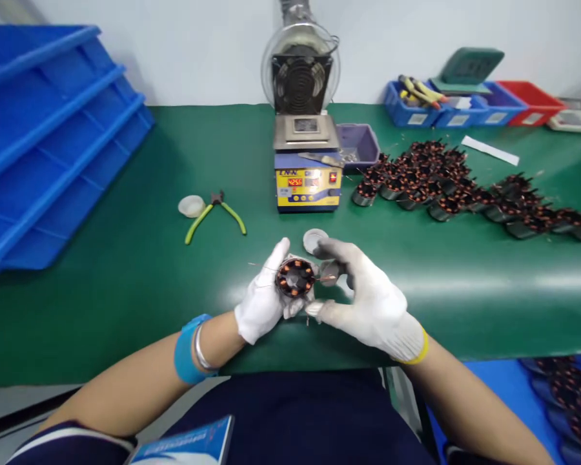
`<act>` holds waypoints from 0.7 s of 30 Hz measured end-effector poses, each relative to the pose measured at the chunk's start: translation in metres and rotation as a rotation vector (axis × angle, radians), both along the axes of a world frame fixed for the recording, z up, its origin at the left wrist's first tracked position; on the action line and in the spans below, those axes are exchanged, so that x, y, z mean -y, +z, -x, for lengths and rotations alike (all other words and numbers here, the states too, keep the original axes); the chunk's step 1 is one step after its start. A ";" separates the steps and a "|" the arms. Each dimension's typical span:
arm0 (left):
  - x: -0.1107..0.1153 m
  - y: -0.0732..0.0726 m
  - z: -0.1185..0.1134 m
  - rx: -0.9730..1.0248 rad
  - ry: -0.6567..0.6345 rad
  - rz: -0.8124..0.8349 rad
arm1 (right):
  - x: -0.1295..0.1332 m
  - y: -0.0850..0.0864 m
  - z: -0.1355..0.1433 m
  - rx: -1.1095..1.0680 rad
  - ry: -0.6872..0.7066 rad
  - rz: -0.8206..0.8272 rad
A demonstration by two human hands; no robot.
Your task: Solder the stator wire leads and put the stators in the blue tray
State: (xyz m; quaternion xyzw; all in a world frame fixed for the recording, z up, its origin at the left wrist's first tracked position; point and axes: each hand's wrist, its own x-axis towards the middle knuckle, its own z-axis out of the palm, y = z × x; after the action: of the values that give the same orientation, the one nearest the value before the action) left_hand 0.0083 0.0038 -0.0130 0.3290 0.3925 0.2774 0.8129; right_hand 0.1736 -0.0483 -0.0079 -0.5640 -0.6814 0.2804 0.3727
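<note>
A round motor stator (pixel 295 278) with a black core and copper windings is held in my white-gloved left hand (pixel 264 297), its open end facing up. Thin wire ends stick out from its sides. My right hand (pixel 372 297), in a white glove with greyed fingertips, curves beside the stator's right side. Its thumb and fingers are spread apart, with the fingertips close to a wire end; whether they touch it is unclear. Just beyond the right fingers lies a small white round dish (pixel 314 241), partly covered by them.
A solder pot unit (pixel 308 184) with a fan (pixel 301 84) stands ahead. Green-handled cutters (pixel 216 213) and a white cup (pixel 191 206) lie left. Several stators (pixel 430 174) crowd the right, before small bins (pixel 501 113). Blue crates (pixel 53 142) stand far left.
</note>
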 end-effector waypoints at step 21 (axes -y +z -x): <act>-0.015 0.018 0.035 0.425 0.323 -0.097 | -0.010 0.076 -0.001 0.453 0.274 -0.499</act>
State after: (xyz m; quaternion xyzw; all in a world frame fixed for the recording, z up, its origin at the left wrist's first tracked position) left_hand -0.0267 0.0186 0.0046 0.2349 0.2468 0.4849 0.8055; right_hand 0.1745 -0.0379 0.0684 -0.4070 -0.8634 0.0206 0.2973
